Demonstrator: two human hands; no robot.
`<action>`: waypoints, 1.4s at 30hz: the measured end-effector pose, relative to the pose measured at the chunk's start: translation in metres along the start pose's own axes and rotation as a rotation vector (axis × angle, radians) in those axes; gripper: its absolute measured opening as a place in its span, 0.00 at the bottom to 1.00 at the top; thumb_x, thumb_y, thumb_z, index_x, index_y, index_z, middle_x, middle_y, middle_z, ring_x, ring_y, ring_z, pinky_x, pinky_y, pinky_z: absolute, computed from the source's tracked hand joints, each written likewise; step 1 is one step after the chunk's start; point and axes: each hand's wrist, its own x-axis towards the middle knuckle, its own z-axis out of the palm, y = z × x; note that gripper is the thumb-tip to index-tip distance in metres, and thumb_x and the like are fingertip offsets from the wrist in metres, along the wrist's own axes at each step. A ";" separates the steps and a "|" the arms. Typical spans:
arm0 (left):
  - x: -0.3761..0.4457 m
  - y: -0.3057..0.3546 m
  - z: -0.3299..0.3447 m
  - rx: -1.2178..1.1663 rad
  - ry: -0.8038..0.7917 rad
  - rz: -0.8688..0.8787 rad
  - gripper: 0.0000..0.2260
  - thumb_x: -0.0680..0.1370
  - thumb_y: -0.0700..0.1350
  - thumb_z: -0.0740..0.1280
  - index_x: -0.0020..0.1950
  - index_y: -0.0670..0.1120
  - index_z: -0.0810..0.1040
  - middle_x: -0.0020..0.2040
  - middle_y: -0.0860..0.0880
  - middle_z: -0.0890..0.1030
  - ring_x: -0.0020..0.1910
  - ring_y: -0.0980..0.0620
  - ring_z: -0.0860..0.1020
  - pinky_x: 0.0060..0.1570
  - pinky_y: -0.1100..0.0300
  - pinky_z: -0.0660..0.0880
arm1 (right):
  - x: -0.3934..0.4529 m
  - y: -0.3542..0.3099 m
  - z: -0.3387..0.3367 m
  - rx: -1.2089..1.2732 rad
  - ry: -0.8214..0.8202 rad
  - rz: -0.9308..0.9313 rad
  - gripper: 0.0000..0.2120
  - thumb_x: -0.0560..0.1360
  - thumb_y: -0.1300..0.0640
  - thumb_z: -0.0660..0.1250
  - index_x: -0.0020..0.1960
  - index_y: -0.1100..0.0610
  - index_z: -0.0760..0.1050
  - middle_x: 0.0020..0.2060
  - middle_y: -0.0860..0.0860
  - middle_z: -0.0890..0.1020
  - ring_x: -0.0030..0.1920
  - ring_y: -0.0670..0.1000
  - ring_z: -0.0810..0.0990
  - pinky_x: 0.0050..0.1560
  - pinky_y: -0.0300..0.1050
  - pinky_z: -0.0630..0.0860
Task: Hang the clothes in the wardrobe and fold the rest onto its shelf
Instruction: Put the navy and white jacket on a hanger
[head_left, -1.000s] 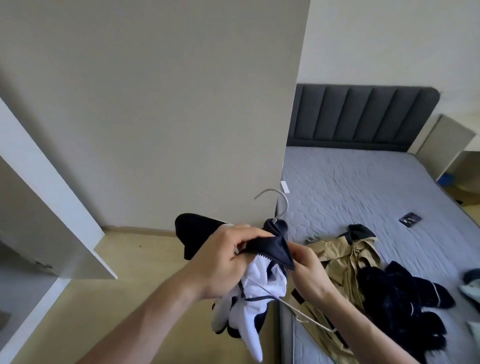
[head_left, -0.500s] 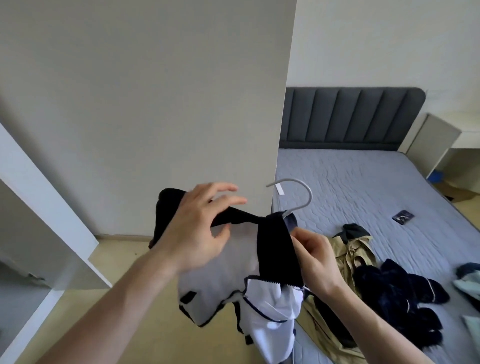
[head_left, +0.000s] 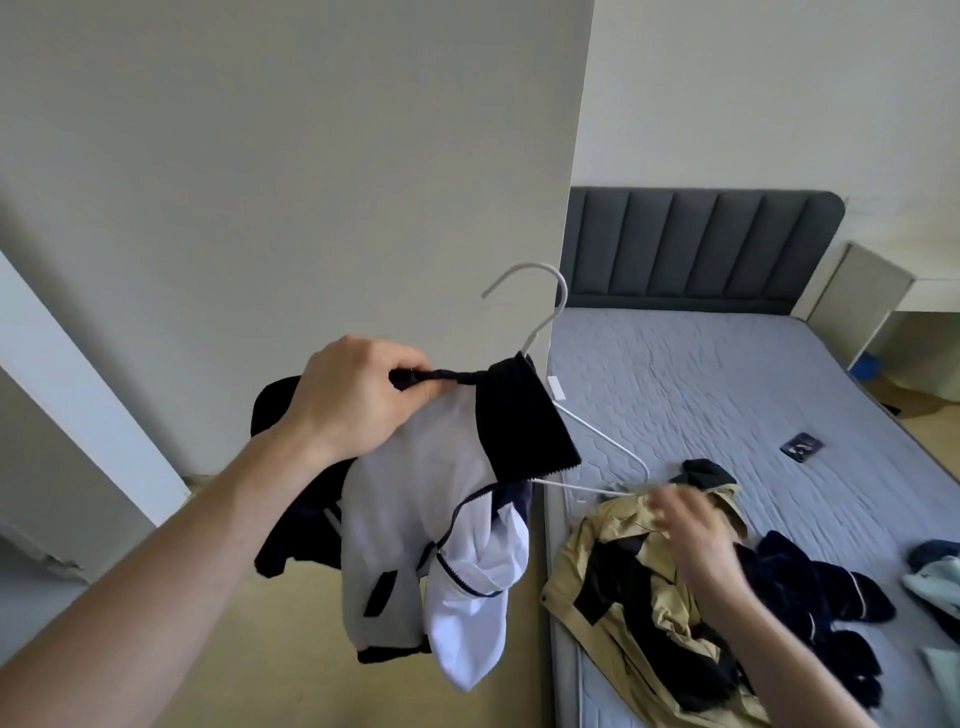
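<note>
The left hand (head_left: 358, 395) grips the dark collar edge of the white and navy jacket (head_left: 436, 525), bunching it so the garment hangs clear of the floor and its neck stays open for the white hanger (head_left: 558, 410). One hanger arm is buried inside the jacket below that hand; the other sticks out bare to the right, so I judge the jacket only half threaded. The right hand (head_left: 685, 535) is a blur, just beyond the hanger's free tip and over the tan coat (head_left: 623, 597); I cannot tell whether it holds anything. Past it, dark clothes (head_left: 810, 592) lie heaped on the bed (head_left: 727, 395), partly cut off at the frame edge. Further out, a small dark object (head_left: 802, 446) is too small to identify. The wardrobe interior stays out of sight.
</note>
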 end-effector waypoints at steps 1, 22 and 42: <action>0.002 0.001 -0.002 -0.002 0.009 -0.002 0.20 0.73 0.71 0.64 0.41 0.55 0.82 0.33 0.57 0.80 0.34 0.54 0.76 0.35 0.54 0.75 | -0.005 0.016 0.012 -0.080 -0.095 0.091 0.30 0.71 0.30 0.62 0.63 0.50 0.76 0.55 0.49 0.83 0.55 0.51 0.83 0.58 0.55 0.80; -0.024 -0.044 -0.045 0.013 -0.021 0.037 0.18 0.74 0.71 0.63 0.44 0.59 0.82 0.37 0.59 0.81 0.38 0.56 0.78 0.36 0.55 0.74 | 0.046 -0.002 0.048 0.418 -0.132 0.267 0.04 0.80 0.64 0.68 0.48 0.59 0.82 0.39 0.53 0.83 0.36 0.49 0.80 0.41 0.44 0.75; -0.031 -0.077 -0.010 0.353 0.251 0.092 0.16 0.81 0.56 0.61 0.44 0.51 0.85 0.38 0.52 0.81 0.38 0.45 0.81 0.27 0.59 0.66 | 0.047 -0.084 -0.003 0.545 -0.383 -0.006 0.19 0.78 0.70 0.64 0.61 0.54 0.84 0.51 0.54 0.86 0.46 0.50 0.85 0.38 0.38 0.80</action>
